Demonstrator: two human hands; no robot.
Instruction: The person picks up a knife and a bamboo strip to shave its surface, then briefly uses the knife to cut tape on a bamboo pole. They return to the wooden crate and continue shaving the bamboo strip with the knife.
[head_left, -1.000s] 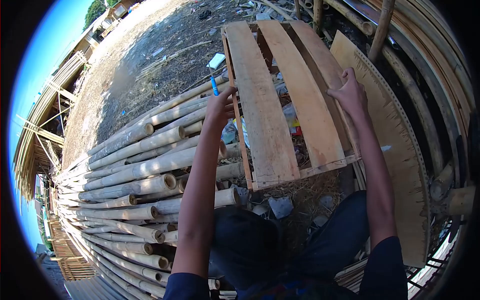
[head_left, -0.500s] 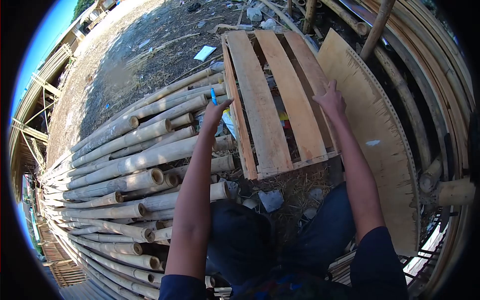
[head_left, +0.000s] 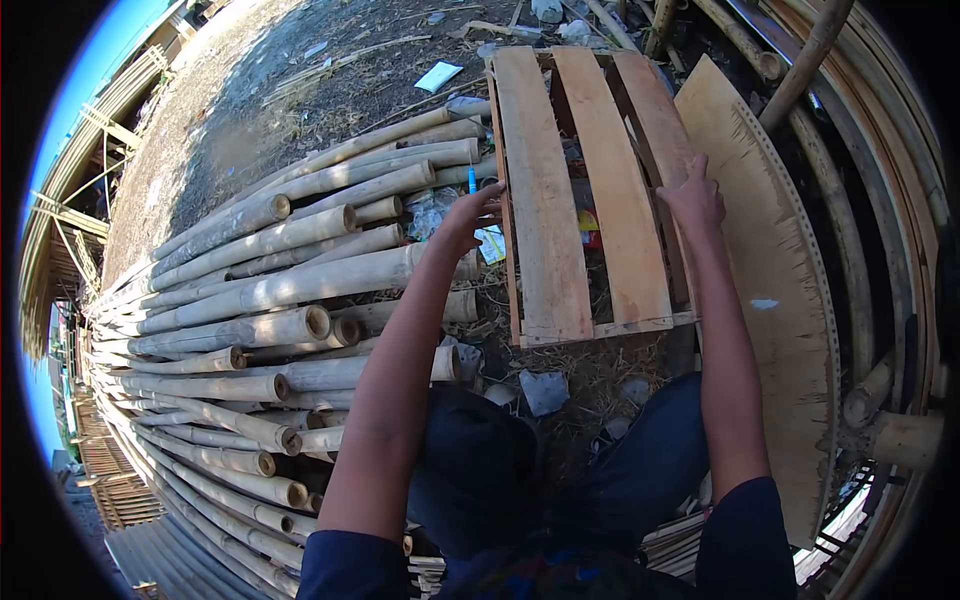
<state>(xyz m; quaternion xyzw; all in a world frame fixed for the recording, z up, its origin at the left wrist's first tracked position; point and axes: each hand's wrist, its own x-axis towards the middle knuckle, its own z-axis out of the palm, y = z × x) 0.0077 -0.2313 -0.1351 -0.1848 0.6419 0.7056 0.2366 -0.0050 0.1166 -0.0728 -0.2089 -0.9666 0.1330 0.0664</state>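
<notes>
A slatted wooden crate with three broad planks on its upper face lies in front of me. My left hand is at its left side, fingers against the edge, with a slim blue object standing up beside the thumb. On the right, my right hand grips the right plank, its fingers wrapped over the edge. Through the gaps between planks, a yellow and red wrapper shows.
Stacked bamboo poles fill the left side. A curved plywood sheet leans at the right, with more bamboo behind it. A stone lies near my knees. White litter is on the ground beyond.
The crate, with both hands on it, appears further right and sits flatter, its left side now less visible. The surroundings have also shifted in view.
</notes>
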